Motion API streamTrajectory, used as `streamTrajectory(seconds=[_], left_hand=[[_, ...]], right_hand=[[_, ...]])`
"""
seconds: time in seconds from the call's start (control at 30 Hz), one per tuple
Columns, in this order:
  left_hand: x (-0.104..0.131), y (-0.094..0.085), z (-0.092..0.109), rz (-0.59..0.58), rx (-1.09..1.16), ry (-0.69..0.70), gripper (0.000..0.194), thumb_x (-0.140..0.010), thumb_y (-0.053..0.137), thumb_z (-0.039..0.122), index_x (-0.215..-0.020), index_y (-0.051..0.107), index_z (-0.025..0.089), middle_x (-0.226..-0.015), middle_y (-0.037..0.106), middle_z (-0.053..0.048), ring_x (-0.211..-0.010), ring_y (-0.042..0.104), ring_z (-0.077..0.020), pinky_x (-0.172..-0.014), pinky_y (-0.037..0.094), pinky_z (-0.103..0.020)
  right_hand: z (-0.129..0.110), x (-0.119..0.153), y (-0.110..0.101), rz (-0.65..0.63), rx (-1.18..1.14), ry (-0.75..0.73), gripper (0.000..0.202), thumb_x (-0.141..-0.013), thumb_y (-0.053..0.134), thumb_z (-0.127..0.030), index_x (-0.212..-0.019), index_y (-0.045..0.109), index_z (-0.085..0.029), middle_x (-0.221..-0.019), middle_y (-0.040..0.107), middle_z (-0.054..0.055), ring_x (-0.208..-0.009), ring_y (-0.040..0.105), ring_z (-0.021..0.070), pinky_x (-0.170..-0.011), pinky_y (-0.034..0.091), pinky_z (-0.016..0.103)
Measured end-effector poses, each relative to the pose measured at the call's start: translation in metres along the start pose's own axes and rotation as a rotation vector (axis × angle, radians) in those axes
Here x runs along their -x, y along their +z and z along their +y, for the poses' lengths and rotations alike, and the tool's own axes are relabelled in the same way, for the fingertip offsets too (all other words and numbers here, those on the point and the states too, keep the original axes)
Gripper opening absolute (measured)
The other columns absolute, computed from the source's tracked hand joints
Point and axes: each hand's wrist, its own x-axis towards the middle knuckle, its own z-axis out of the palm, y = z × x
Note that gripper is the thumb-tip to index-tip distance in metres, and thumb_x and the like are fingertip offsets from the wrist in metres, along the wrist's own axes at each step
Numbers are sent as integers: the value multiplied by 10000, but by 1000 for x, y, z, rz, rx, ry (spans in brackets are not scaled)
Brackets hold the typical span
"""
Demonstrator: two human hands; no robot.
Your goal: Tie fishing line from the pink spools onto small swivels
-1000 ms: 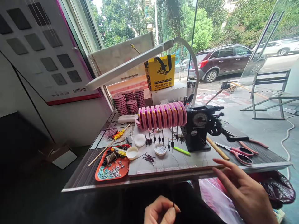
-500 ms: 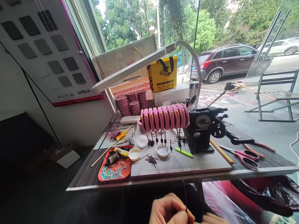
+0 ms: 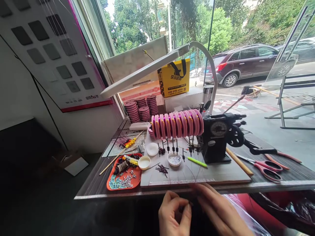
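My left hand (image 3: 173, 214) is below the table's front edge, thumb and forefinger pinched on a tiny dark piece, too small to name. Just to its right, my right hand (image 3: 219, 208) is raised with fingers stretched forward, its fingertips blurred near the board's edge. Behind them, pink spools (image 3: 176, 124) sit in a row on a black hand-cranked winder (image 3: 216, 141). Fine lines with small dark weights hang from the spools over the pale board (image 3: 209, 175). A white dish of small clear pieces (image 3: 174, 159) stands under them.
A red tray (image 3: 137, 183) of beads and small parts lies left, beside a round cream dish (image 3: 144, 162). A green pen-like tool (image 3: 197, 162), a wooden stick (image 3: 238, 161) and red-handled scissors (image 3: 268, 165) lie to the right. A white lamp (image 3: 147, 69) arches above.
My right hand has risen from the bottom edge toward the board, fingers extended. My left hand has shifted slightly left, still pinching. The view has turned slightly, moving the scene right.
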Motion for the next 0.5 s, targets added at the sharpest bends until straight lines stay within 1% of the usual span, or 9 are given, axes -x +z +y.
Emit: streamTrajectory(seconds=[0.07, 0.13, 0.2, 0.23, 0.3, 0.37, 0.4, 0.43, 0.5], left_hand=[[-2, -1, 7, -64, -81, 9, 165, -680, 625, 232, -558, 703, 154, -626, 478, -19, -541, 468, -125, -449, 339, -207], [-4, -3, 13, -131, -105, -32, 153, -661, 608, 193, -549, 704, 149, -632, 480, -20, -559, 476, -131, -473, 349, -213], [-7, -4, 16, -195, -54, -94, 150, -647, 601, 176, -540, 702, 149, -624, 484, -13, -583, 489, -135, -517, 361, -226], [-8, -4, 16, -234, 3, -143, 150, -644, 600, 184, -538, 701, 148, -624, 487, -8, -573, 484, -128, -519, 354, -230], [-11, -5, 15, -335, 163, -287, 145, -629, 611, 222, -543, 697, 143, -615, 499, 6, -498, 442, -91, -474, 311, -225], [-13, -6, 13, -426, 313, -446, 146, -604, 628, 258, -544, 680, 135, -579, 522, 17, -417, 376, -55, -427, 248, -215], [-14, -6, 13, -453, 362, -503, 147, -594, 636, 269, -544, 668, 135, -558, 537, 17, -393, 352, -46, -418, 230, -213], [-14, -7, 13, -461, 385, -532, 149, -588, 644, 277, -542, 658, 135, -540, 545, 15, -386, 342, -45, -418, 227, -211], [-14, -8, 17, -413, 332, -487, 160, -599, 653, 287, -536, 649, 139, -552, 539, 8, -410, 360, -57, -430, 246, -213]], right_hand=[[0, 1, 2, 63, -15, 2, 318, -902, 408, -235, -1122, 636, -220, -1104, 656, 108, -998, 636, 231, -816, 532, 292], [2, 4, 2, 63, -62, 23, 318, -905, 410, -246, -1126, 639, -228, -1117, 643, 106, -1028, 616, 235, -843, 515, 303], [4, 6, 0, 27, -151, 73, 289, -896, 461, -274, -1104, 658, -239, -1157, 618, 99, -1057, 591, 240, -874, 489, 309], [5, 7, -1, 26, -231, 121, 276, -887, 492, -296, -1096, 666, -247, -1141, 619, 90, -1028, 600, 235, -856, 491, 300], [6, 8, 1, 45, -478, 259, 304, -869, 537, -361, -1132, 649, -258, -938, 653, 55, -839, 635, 198, -729, 510, 269], [6, 9, 6, 37, -745, 384, 404, -846, 558, -433, -1206, 595, -254, -666, 592, -10, -584, 578, 141, -557, 474, 225], [7, 11, 10, 26, -818, 421, 452, -839, 558, -461, -1239, 564, -251, -594, 550, -34, -516, 534, 124, -503, 444, 209], [9, 13, 14, 27, -821, 431, 476, -838, 553, -480, -1256, 543, -252, -581, 543, -42, -490, 511, 117, -473, 423, 201], [14, 21, 19, 111, -612, 369, 449, -849, 537, -491, -1233, 542, -258, -650, 592, -29, -502, 524, 125, -469, 432, 208]])
